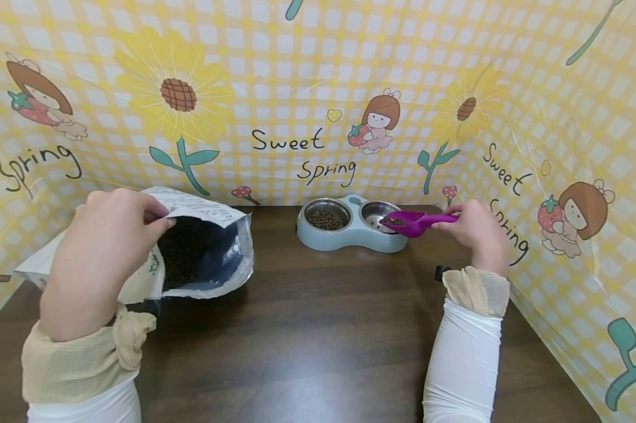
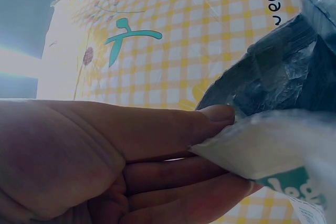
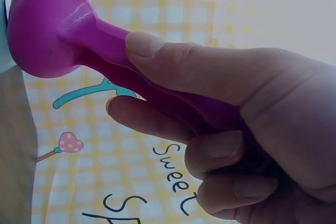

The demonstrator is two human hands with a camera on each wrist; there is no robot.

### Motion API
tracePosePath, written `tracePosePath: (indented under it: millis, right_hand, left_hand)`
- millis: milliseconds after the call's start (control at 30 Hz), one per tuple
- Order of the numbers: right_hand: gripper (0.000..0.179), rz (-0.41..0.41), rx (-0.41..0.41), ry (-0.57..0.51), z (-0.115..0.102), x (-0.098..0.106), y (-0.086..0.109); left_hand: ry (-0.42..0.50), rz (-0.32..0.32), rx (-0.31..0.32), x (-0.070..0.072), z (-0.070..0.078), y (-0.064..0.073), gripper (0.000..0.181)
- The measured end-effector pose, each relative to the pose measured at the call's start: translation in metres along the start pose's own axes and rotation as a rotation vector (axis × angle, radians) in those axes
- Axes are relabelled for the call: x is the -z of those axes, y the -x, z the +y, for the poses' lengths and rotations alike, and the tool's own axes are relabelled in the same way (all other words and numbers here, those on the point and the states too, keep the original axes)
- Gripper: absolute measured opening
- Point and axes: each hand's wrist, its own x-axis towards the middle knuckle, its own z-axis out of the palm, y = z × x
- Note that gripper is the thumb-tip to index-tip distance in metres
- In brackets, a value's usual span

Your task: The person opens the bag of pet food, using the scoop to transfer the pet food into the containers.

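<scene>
1. Left hand (image 1: 101, 252): thumb and fingers pinch the rim of an opened bag (image 1: 229, 258), mouth facing right, dark pellets inside.
2. Right hand (image 1: 477, 229): fingers wrapped around the handle of a purple scoop (image 1: 415, 224), thumb along its top.
3. Scoop: loaded with pellets, its tip over the right steel bowl (image 1: 371, 212); contact cannot be determined.
4. Blue stand (image 1: 350, 239): on the tabletop (image 1: 297, 346), near the back wall covering (image 1: 275, 106); left steel bowl (image 1: 310, 207) contains pellets.

You can read "Sweet Spring" on the cloth (image 1: 297, 88), upper centre and right, "Spring" at left; small print on the bag (image 1: 201, 207), left of centre, is illegible.
</scene>
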Motion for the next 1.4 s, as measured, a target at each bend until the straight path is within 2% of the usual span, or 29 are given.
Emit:
tracePosePath:
  millis: [500, 833, 1400]
  right_hand:
    - [0.037, 0.062, 0.016, 0.040, -0.013, -0.011, -0.008]
    - [0.033, 0.139, 0.070, 0.102, -0.019, -0.018, -0.013]
    - [0.032, 0.138, 0.074, 0.110, -0.023, -0.021, -0.013]
  left_hand:
    - [0.000, -0.003, 0.006, 0.001, 0.000, 0.000, 0.024]
    - [0.006, -0.004, 0.008, 0.001, 0.001, 0.000, 0.024]
    - [0.007, -0.001, 0.003, 0.000, 0.000, 0.000, 0.024]
